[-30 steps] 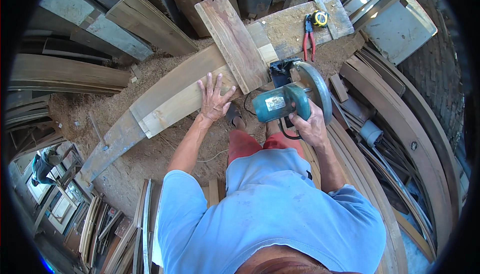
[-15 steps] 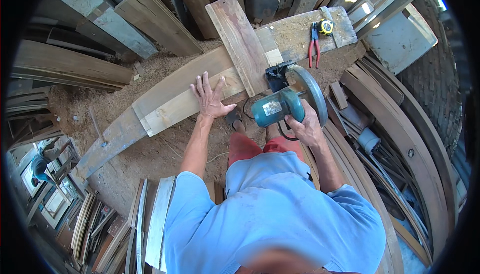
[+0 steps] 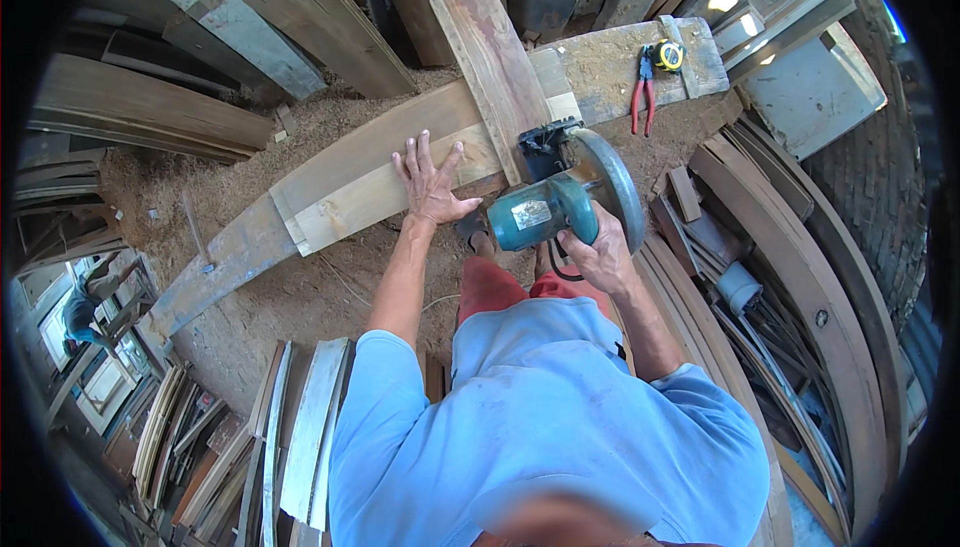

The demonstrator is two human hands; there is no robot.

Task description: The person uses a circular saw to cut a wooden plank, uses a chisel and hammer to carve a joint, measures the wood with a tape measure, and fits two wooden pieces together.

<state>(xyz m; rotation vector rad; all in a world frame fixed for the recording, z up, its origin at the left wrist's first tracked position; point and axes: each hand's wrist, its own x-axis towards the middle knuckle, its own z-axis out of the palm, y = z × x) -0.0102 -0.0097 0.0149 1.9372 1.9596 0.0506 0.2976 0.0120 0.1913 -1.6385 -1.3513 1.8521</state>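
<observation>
My left hand lies spread on a pale plank, fingers apart and pointing away from me. My right hand is wrapped round the rear handle of a teal circular saw. The saw's base rests against the near end of a brown board, which lies crosswise over the pale plank. A round metal guard covers the blade, so the blade itself is hidden. Beneath these pieces runs a long, sawdust-covered bench board.
Red-handled pliers and a yellow tape measure lie on the bench's right end. Stacked planks fill the right side, and boards lean at the back. Another person is far off at the left. A cable lies on the floor.
The saw and my right hand have shifted slightly left, the saw's base now against the crosswise board's near end. My left hand stays spread on the plank; the whole view has shifted slightly.
</observation>
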